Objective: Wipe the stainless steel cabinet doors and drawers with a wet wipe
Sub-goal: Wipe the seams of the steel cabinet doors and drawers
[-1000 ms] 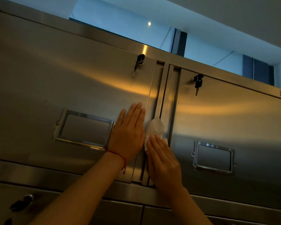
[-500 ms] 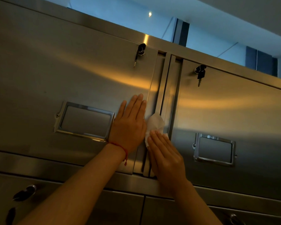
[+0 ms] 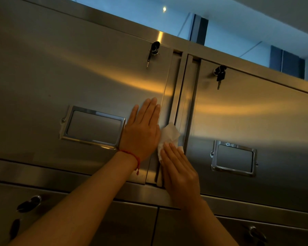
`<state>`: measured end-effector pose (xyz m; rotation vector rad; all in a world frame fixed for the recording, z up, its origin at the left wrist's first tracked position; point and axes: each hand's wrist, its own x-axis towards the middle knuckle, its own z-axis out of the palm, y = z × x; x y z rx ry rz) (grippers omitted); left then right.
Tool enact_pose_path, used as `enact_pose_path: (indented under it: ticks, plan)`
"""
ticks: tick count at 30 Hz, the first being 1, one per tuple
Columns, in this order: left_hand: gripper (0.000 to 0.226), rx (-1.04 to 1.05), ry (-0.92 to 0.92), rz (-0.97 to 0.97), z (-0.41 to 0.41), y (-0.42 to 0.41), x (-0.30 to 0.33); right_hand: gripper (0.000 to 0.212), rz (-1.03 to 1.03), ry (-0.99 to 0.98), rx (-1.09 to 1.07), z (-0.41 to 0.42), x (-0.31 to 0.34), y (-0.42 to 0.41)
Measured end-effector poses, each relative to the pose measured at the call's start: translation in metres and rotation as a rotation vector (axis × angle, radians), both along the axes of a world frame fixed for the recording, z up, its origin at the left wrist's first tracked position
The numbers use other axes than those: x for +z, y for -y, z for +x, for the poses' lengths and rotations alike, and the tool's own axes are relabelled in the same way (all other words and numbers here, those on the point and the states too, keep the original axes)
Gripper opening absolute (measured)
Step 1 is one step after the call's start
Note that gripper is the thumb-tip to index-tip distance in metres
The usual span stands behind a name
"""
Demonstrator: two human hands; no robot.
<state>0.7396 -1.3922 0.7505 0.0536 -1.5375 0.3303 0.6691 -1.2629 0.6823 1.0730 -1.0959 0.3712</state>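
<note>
Two stainless steel upper cabinet doors fill the view: the left door and the right door, meeting at a vertical seam. My left hand lies flat on the left door by its right edge, fingers together, a red string at the wrist. My right hand presses a crumpled white wet wipe flat against the seam strip between the doors. Part of the wipe is hidden under my fingers.
Each door carries a chrome label frame, one left and one right, and a lock with hanging keys, left and right. Lower drawers with dark handles run below a horizontal rail. Ceiling and wall show above the cabinet.
My right hand and the wipe have slid slightly up along the seam. My left hand stays flat on the left door; the view has tilted a little.
</note>
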Motion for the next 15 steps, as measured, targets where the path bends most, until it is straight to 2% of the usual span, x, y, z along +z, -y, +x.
enact_pose_path:
  ticks: [8,15]
  plan:
    - [0.050,0.014,0.009,-0.002,0.001,-0.001,0.000,0.027,0.040,-0.040,-0.031,0.001,-0.013,-0.006]
    - [0.052,-0.002,0.032,0.011,0.002,-0.001,0.000,0.027,0.029,0.005,-0.002,0.002,-0.027,-0.003]
